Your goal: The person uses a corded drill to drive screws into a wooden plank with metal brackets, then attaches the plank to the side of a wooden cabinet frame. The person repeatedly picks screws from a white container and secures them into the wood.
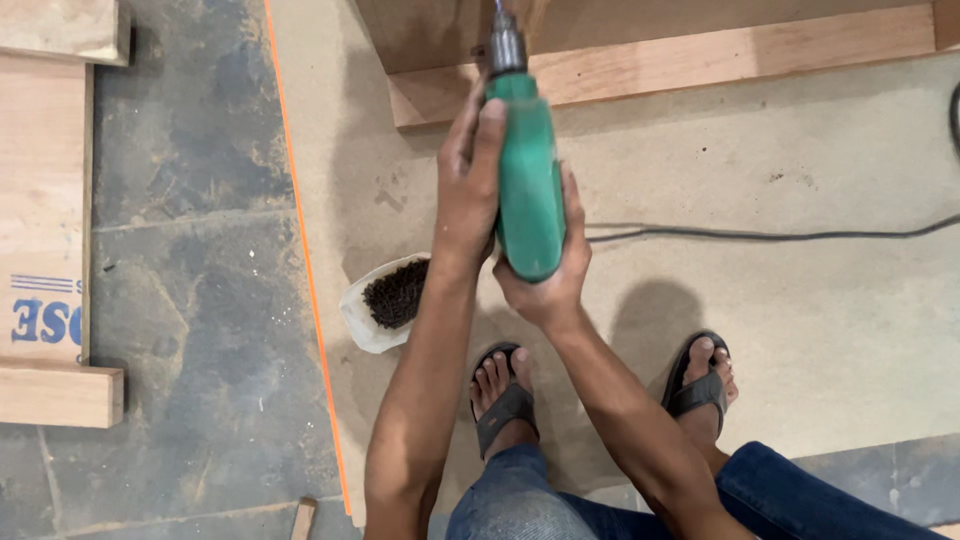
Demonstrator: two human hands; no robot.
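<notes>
A green electric drill (527, 180) points away from me, its metal chuck (506, 45) aimed at a wooden frame piece (700, 55) at the top of the view. My left hand (468, 185) wraps the left side of the drill body, fingers reaching up near the chuck. My right hand (560, 270) cups the rear of the drill from below and to the right. The drill bit's tip is cut off at the top edge. Both my sandalled feet (505, 395) rest on the board below.
A white bowl of dark screws (385, 300) sits just left of my left forearm. A black power cord (780, 236) runs right across the beige fibreboard sheet (850, 330). Wooden planks (45, 200) lie at far left on the grey stone floor (200, 320).
</notes>
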